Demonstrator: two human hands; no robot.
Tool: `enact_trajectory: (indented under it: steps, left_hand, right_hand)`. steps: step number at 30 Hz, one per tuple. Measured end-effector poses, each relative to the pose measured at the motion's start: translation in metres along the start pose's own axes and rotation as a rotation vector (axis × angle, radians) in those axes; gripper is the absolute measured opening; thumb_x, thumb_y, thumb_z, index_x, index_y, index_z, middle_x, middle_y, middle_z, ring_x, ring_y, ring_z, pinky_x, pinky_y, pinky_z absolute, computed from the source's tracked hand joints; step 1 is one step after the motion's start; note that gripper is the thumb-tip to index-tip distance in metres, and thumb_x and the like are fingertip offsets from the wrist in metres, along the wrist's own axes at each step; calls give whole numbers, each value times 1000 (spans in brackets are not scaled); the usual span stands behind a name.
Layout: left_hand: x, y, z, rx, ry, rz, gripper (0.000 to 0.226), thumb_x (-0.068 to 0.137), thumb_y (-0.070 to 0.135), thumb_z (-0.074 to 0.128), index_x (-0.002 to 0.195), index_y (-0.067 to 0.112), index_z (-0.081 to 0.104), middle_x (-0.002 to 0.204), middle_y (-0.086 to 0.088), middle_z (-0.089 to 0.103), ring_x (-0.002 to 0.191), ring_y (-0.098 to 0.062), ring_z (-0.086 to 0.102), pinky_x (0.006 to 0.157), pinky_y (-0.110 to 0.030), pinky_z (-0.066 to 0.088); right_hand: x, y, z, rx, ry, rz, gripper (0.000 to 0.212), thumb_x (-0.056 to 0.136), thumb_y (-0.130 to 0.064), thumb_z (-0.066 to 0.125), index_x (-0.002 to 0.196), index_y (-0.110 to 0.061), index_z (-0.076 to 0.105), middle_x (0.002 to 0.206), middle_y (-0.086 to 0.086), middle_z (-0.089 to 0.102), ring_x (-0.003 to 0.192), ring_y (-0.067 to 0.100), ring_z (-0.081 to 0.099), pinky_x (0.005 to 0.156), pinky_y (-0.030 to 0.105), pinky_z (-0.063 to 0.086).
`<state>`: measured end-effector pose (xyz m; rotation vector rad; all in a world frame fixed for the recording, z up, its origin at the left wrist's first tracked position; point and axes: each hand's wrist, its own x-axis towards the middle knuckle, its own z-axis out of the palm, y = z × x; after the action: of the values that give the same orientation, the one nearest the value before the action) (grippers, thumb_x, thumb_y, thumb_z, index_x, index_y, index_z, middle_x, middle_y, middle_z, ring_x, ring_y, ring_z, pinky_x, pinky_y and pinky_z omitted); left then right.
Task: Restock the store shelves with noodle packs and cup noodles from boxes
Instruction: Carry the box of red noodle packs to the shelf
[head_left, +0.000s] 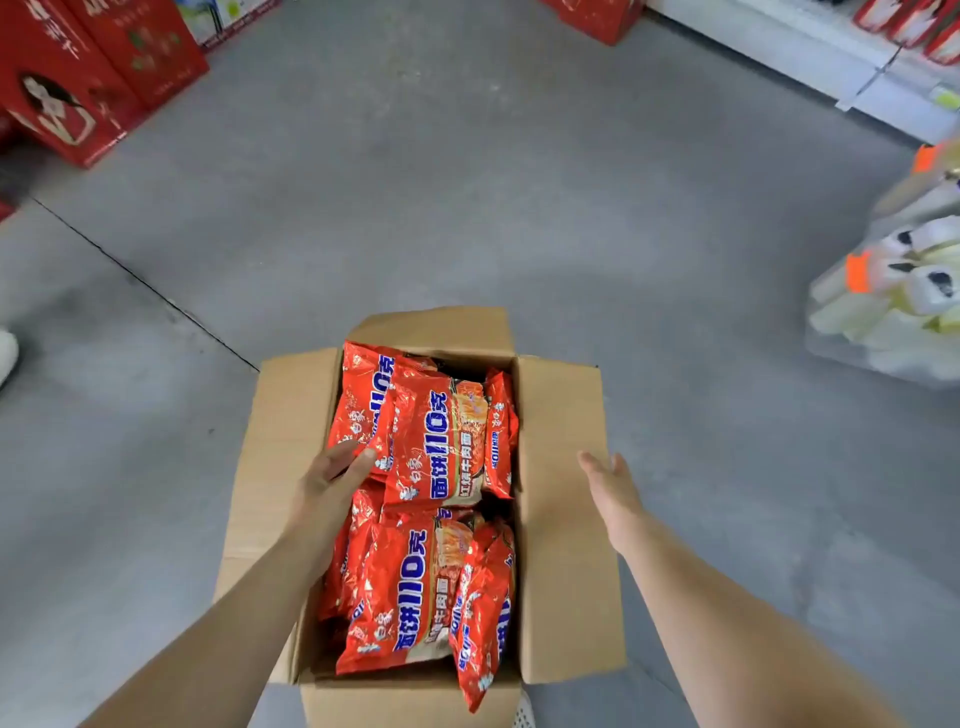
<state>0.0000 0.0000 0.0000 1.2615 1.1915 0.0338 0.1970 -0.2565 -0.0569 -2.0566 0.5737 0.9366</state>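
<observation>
The open brown cardboard box (561, 519) sits on the grey floor, filled with shiny red noodle packs (441, 441) whose long axes run away from the person. The left hand (332, 478) is nearer — its fingers rest on the left edge of the top packs, whether gripping I cannot tell. The right hand (610, 483) hovers open over the right flap, just beside them.
</observation>
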Motion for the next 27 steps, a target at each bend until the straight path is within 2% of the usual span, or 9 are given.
enact_trajectory:
  steps: [4, 8, 13, 16, 17, 19, 21, 25, 27]
  left_hand:
    - [14, -7, 2, -10, -19, -17, 61, 87, 47, 68, 139, 22, 52, 131, 1, 62, 102, -7, 64, 68, -20, 48]
    - [17, -3, 6, -31, -33, -12, 60, 84, 49, 71, 136, 23, 56, 131, 2, 64, 107, -8, 64, 70, -20, 48]
    - [17, 1, -11, -34, -9, -40, 62, 79, 55, 73, 130, 24, 57, 125, 1, 67, 96, -11, 73, 68, -19, 53]
    - [12, 5, -25, -60, 48, -84, 48, 87, 43, 73, 127, 20, 58, 120, 0, 67, 80, -2, 73, 57, -12, 52]
    - [12, 6, -29, -56, 69, -94, 45, 91, 40, 71, 128, 19, 57, 121, 1, 65, 81, -2, 71, 56, -10, 50]
    - [17, 3, -45, -22, 105, -114, 49, 92, 43, 69, 134, 20, 55, 133, 0, 57, 104, -8, 61, 75, -14, 47]
    - [26, -3, -64, 11, 140, -134, 56, 90, 50, 69, 137, 24, 54, 143, -1, 51, 118, -14, 50, 93, -28, 38]
    - [50, -20, -99, 50, 216, -177, 63, 91, 54, 66, 145, 28, 47, 146, -3, 47, 114, -16, 47, 93, -33, 36]
    - [64, -31, -112, 55, 240, -191, 69, 91, 54, 65, 150, 30, 41, 149, -3, 46, 124, -23, 50, 95, -35, 37]
  right_hand:
    - [17, 3, 4, 19, 6, 27, 83, 99, -50, 56, 162, -19, 13, 168, 3, 18, 152, 27, 23, 121, 43, 20]
    - [28, 6, -2, -100, 176, 15, 78, 96, -47, 62, 156, -8, 31, 159, 16, 36, 145, 35, 36, 117, 43, 29]
    - [0, -1, 1, -247, 340, -61, 60, 97, -34, 63, 144, 0, 48, 143, 28, 52, 133, 43, 49, 109, 46, 38]
    - [-25, -11, 5, -286, 358, -84, 43, 101, -29, 57, 132, 1, 58, 133, 32, 58, 125, 48, 52, 104, 47, 41]
    - [-34, -14, 8, -298, 346, -93, 41, 102, -30, 54, 128, 0, 61, 130, 32, 59, 122, 49, 54, 103, 48, 41]
    - [-52, -18, 19, -294, 314, -125, 41, 103, -33, 50, 129, -4, 64, 128, 30, 61, 119, 50, 55, 104, 51, 42]
    - [-66, -22, 29, -263, 320, -166, 44, 101, -39, 51, 126, -7, 67, 123, 28, 65, 115, 49, 58, 101, 51, 44]
    - [-79, -23, 46, -212, 389, -176, 38, 103, -38, 52, 115, -7, 70, 109, 27, 68, 106, 48, 61, 93, 49, 47]
    - [-81, -22, 52, -196, 411, -190, 37, 103, -40, 51, 102, -7, 68, 98, 26, 67, 98, 46, 61, 88, 48, 48]
